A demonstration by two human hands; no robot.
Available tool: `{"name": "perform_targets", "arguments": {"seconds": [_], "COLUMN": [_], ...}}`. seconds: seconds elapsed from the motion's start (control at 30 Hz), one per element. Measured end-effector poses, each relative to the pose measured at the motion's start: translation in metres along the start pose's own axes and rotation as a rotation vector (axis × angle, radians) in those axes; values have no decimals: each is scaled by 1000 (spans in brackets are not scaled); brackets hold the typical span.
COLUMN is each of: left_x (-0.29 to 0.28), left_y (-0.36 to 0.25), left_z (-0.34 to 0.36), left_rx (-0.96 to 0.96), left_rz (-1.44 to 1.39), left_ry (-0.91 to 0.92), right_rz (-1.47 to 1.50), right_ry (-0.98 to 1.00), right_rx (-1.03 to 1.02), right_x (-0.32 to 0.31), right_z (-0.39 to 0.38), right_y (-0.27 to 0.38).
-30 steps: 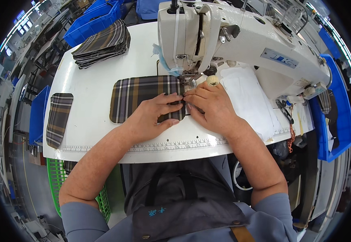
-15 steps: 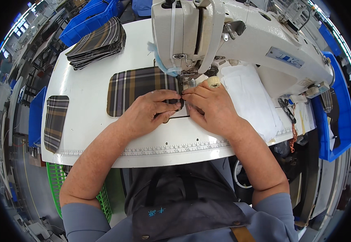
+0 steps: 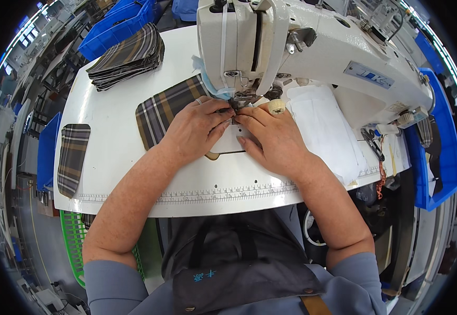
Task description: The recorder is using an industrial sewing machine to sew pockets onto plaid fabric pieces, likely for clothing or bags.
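Note:
A plaid fabric piece [image 3: 160, 110] lies on the white sewing table [image 3: 134, 173], its right end under the needle of the white sewing machine [image 3: 291, 47]. My left hand [image 3: 194, 128] presses on the fabric's right part, fingertips at the presser foot. My right hand [image 3: 270, 139] lies flat just right of it, fingers also pinching at the fabric edge by the needle. The fabric's edge under the foot is hidden by both hands.
A stack of plaid pieces [image 3: 128, 55] sits at the back left. One plaid piece [image 3: 73, 157] lies at the table's left edge. White cloth [image 3: 325, 131] lies right of the hands. Blue bins [image 3: 433, 152] stand at right and behind; a green basket [image 3: 73, 241] is below left.
The plaid piece has swung from lying level to slanting up toward the needle. Both hands have closed in on the presser foot.

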State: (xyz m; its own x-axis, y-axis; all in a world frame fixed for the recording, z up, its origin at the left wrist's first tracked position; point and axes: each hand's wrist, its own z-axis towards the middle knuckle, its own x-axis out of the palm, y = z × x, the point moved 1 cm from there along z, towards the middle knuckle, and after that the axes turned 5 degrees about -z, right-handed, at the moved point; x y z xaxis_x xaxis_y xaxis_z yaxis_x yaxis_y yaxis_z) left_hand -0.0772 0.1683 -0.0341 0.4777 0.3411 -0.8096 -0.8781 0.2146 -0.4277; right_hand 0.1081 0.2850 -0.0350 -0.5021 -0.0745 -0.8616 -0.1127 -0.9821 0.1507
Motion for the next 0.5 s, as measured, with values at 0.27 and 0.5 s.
{"name": "perform_targets", "arguments": {"seconds": [0.27, 0.5], "left_x": [15, 16], "left_y": [-19, -17], "left_z": [-4, -3], "left_rx": [-38, -77], "left_rz": [158, 155], "left_ry": [-81, -108], "right_rz": [-2, -11], "right_ry": [-8, -8], "right_rx": [20, 30], "right_x": [1, 1], "right_z": [-1, 0], "right_y": [0, -2]}}
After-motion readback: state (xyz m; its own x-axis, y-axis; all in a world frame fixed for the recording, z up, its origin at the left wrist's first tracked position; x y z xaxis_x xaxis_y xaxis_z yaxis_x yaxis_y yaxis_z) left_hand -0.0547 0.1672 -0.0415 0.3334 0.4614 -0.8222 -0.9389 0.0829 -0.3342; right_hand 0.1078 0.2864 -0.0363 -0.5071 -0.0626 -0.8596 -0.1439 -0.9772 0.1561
